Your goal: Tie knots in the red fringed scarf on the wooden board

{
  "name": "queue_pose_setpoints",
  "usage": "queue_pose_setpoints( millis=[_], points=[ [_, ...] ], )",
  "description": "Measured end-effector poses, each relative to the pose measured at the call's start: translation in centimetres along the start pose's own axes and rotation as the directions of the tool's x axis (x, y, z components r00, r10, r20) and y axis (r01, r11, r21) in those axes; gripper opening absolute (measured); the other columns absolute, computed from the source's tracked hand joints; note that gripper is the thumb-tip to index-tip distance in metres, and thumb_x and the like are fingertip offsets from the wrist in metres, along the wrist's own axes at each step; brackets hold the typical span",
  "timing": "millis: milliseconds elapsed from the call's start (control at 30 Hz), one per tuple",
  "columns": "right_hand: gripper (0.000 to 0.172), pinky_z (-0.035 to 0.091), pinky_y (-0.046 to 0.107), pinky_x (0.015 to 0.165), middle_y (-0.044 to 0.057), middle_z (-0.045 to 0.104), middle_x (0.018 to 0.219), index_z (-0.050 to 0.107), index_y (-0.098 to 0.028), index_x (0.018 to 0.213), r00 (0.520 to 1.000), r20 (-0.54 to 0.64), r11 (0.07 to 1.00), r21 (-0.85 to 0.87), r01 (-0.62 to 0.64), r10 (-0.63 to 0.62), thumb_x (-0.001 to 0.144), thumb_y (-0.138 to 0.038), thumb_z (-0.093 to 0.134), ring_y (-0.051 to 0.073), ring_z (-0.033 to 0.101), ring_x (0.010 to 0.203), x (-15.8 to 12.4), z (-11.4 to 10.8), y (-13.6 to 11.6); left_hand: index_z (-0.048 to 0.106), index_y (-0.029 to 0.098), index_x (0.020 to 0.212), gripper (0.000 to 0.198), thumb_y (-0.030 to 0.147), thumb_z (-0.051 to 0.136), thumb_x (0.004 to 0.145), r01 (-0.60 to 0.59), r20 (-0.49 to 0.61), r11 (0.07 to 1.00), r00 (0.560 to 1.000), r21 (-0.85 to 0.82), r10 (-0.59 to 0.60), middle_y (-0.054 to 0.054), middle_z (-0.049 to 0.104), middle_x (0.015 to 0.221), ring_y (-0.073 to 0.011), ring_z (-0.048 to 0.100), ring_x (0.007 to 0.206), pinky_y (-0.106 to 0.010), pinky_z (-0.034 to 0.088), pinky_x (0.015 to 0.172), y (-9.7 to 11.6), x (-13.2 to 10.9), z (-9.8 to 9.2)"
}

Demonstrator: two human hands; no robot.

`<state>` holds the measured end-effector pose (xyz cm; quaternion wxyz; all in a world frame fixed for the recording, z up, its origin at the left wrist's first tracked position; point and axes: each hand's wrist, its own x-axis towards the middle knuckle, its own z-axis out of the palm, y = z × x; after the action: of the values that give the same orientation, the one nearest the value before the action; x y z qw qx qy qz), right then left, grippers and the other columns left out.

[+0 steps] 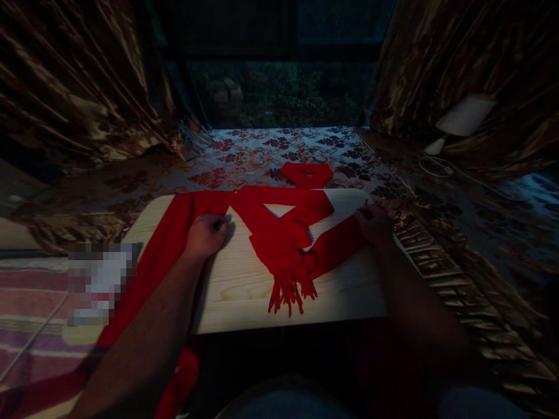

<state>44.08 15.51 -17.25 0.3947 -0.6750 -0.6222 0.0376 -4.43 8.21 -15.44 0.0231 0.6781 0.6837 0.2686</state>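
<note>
A red scarf point(279, 238) with a fringed end lies folded in angled bands on a pale wooden table point(244, 297). My right hand point(373, 224) is closed on the end of a red band at the table's right side. Over the long red cloth point(161, 250) on the left, my left hand point(208, 233) is curled with its fingertips together; whether it pinches anything is too dark to tell. The fringe points toward me near the middle of the table. That left cloth runs down past the table's near left edge.
A small red loop of cloth point(308, 173) lies beyond the table on a patterned cover point(244, 145). A white lamp point(465, 115) with a cable stands at the right. Curtains hang on both sides. A blurred item point(100, 282) lies at the left.
</note>
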Motion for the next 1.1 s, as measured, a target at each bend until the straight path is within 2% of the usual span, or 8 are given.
queue_pose_setpoints(
  millis=[267,500,767,967,1100],
  points=[
    [0.029,0.053,0.043,0.086,0.011,0.075,0.090,0.075,-0.019,0.088,0.999,0.025,0.997,-0.059,0.050,-0.048,0.077,-0.040,0.059,0.027,0.068,0.085,-0.04,0.22,-0.22,0.077,0.015,0.097,0.039,0.043,0.053,0.083,0.000,0.009,1.000,1.000,-0.022,0.000,-0.013,0.077,0.103,-0.0286,0.069,0.101,-0.038,0.050,0.098,0.20,0.11,-0.18],
    [0.034,0.053,0.043,0.090,0.012,0.076,0.098,0.077,-0.018,0.099,0.980,0.061,0.980,-0.055,0.192,-0.189,0.079,-0.038,0.058,0.027,0.069,0.092,-0.54,0.17,-0.85,0.077,0.016,0.096,0.038,0.043,0.054,0.083,-0.024,-0.002,0.999,1.000,-0.033,0.024,-0.014,0.077,0.101,-0.0285,0.069,0.099,-0.038,0.051,0.096,-0.03,0.13,0.03],
    [0.030,0.053,0.046,0.092,0.012,0.077,0.098,0.077,-0.018,0.097,0.972,0.129,0.977,-0.053,0.206,-0.198,0.080,-0.037,0.060,0.028,0.069,0.094,-0.68,0.36,-0.71,0.077,0.016,0.096,0.039,0.044,0.053,0.083,-0.031,0.000,0.999,1.000,-0.028,0.031,-0.014,0.077,0.103,-0.0296,0.068,0.100,-0.040,0.051,0.096,0.06,0.16,-0.02],
    [0.035,0.051,0.046,0.098,0.011,0.075,0.109,0.077,-0.019,0.108,0.945,0.163,0.957,-0.022,0.290,-0.283,0.081,-0.036,0.062,0.028,0.067,0.103,-0.68,0.29,-0.52,0.077,0.016,0.096,0.039,0.044,0.054,0.083,-0.043,-0.001,0.999,0.999,-0.029,0.043,-0.013,0.077,0.102,-0.0289,0.069,0.099,-0.039,0.051,0.095,0.04,0.11,0.03],
    [0.034,0.050,0.045,0.098,0.010,0.075,0.107,0.077,-0.020,0.106,0.937,0.191,0.953,-0.020,0.301,-0.292,0.082,-0.039,0.062,0.027,0.068,0.101,-0.73,0.37,-0.55,0.077,0.017,0.096,0.036,0.043,0.055,0.083,-0.038,-0.007,0.999,0.999,-0.032,0.038,-0.013,0.077,0.102,-0.0290,0.069,0.100,-0.040,0.051,0.096,-0.02,0.16,0.09]
  ],
)
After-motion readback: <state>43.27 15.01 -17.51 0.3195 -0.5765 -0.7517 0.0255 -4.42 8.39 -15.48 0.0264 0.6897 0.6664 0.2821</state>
